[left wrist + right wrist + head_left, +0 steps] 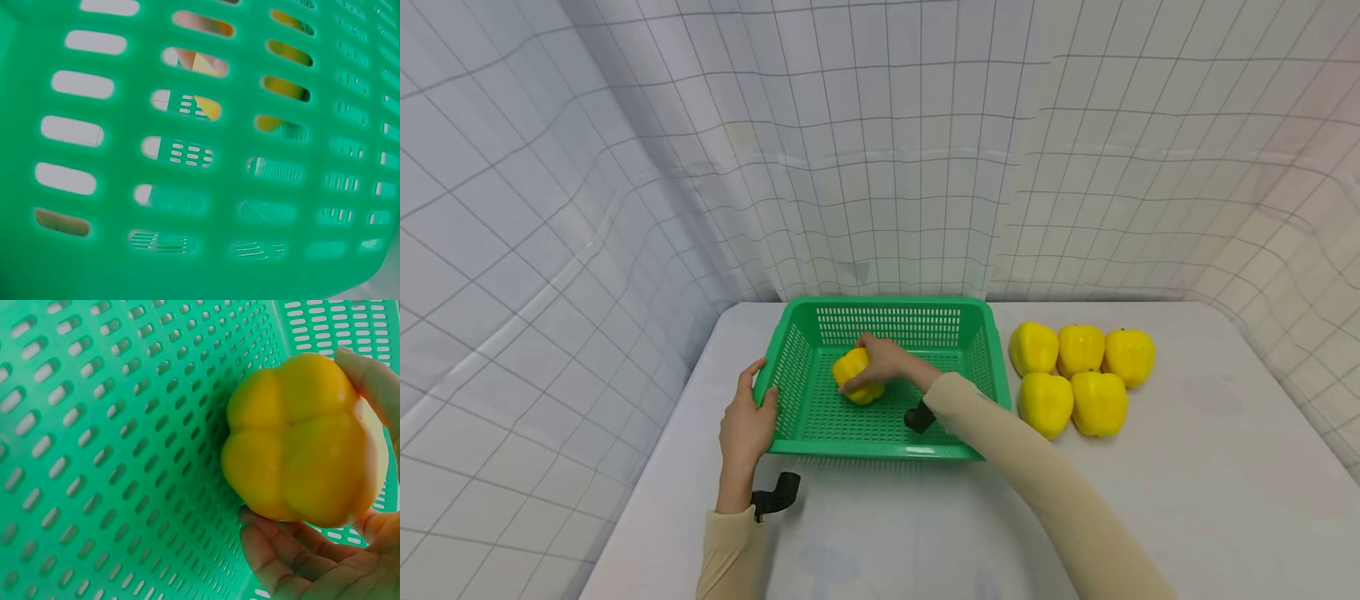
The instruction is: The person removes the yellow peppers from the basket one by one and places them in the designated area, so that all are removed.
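A green plastic basket (880, 450) with slotted walls stands on the white table. Inside it, toward the left, my right hand (883, 362) grips a yellow bell pepper (853, 375). In the right wrist view the thumb and fingers curl round the bell pepper (294, 444), whose lobed underside faces the camera, close over the basket floor (125, 456). My left hand (748, 425) holds the basket's left rim, thumb on the inner side. The left wrist view is filled by the slotted basket wall (231, 144), with yellow showing through some slots.
Several yellow bell peppers (1081, 350) sit grouped on the table just right of the basket. White grid-patterned curtains (910, 167) hang behind the table and at both sides. A black wrist camera mount (778, 493) sticks out beside the left wrist.
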A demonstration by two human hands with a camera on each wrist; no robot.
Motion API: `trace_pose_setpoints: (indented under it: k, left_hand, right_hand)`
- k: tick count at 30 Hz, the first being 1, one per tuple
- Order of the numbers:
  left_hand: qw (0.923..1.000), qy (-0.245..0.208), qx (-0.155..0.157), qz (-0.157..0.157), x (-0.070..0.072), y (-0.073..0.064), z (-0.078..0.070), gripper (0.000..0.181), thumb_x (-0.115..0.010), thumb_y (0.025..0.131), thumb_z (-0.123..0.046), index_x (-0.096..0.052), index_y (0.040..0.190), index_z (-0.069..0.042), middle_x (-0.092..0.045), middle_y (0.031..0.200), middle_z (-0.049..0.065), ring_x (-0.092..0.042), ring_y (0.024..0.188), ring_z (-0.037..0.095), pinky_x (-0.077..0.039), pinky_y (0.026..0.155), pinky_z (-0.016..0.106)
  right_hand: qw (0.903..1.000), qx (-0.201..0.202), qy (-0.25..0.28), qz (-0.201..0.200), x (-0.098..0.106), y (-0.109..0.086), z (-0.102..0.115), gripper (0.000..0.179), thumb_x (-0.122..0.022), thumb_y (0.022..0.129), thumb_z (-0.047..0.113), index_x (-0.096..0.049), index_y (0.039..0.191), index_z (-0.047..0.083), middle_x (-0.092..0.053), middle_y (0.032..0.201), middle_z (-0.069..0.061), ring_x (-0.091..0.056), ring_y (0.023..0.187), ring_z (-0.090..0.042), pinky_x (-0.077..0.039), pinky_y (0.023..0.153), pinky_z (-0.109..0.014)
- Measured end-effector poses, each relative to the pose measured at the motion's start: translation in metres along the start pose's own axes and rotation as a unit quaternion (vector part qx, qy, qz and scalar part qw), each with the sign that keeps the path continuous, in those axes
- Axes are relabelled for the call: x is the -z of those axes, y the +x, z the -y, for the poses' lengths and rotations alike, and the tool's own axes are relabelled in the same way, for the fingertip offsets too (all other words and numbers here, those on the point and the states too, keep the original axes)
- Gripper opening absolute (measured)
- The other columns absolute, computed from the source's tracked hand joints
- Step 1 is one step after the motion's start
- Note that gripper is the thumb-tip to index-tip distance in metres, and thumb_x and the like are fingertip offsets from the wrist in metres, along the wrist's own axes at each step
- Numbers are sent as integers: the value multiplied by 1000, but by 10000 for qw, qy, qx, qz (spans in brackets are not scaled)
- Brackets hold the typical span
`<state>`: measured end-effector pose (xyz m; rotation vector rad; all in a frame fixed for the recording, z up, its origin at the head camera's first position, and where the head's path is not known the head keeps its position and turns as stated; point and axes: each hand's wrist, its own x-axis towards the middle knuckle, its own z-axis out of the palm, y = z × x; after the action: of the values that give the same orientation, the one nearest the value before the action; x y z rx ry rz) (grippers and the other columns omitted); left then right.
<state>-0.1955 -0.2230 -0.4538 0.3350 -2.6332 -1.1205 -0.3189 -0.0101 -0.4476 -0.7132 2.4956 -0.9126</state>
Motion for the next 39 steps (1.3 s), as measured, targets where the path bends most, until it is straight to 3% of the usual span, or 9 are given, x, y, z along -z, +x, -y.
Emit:
trace_pose_setpoints:
  k: [10,19,33,39]
  left_hand:
    - [10000,14,-35,-29,0,0,0,48,-48,99,-20,-36,145,-16,-61,78,21,-50,49,26,-33,40,34]
    - [10000,-11,-45,-24,1,0,-1,48,-48,99,-20,-36,145,-16,-62,83,23,-51,51,27,-34,41,34]
    - [10000,-24,-26,38,2,-1,-1,48,-47,99,-20,-35,146,-16,-58,72,18,-48,49,25,-33,41,34]
    - [10000,-29,-12,20,2,0,-1,49,-48,99,-20,-36,146,-16,-61,81,23,-50,50,26,-34,41,34]
  right_hand:
    - [9998,81,-137,97,5,-9,0,73,-81,72,41,-43,125,8,-56,102,-6,-55,85,-17,-49,67,-27]
    - [9997,194,-46,-113,17,-21,3,72,-79,73,42,-42,125,9,-57,102,-7,-56,85,-18,-49,67,-27]
    - [9945,571,499,-721,38,-45,5,72,-80,72,41,-43,126,9,-57,104,-8,-57,85,-20,-50,68,-30]
    - [9897,672,782,-996,48,-61,5,70,-79,73,41,-42,124,11,-55,106,-9,-57,85,-22,-50,68,-32]
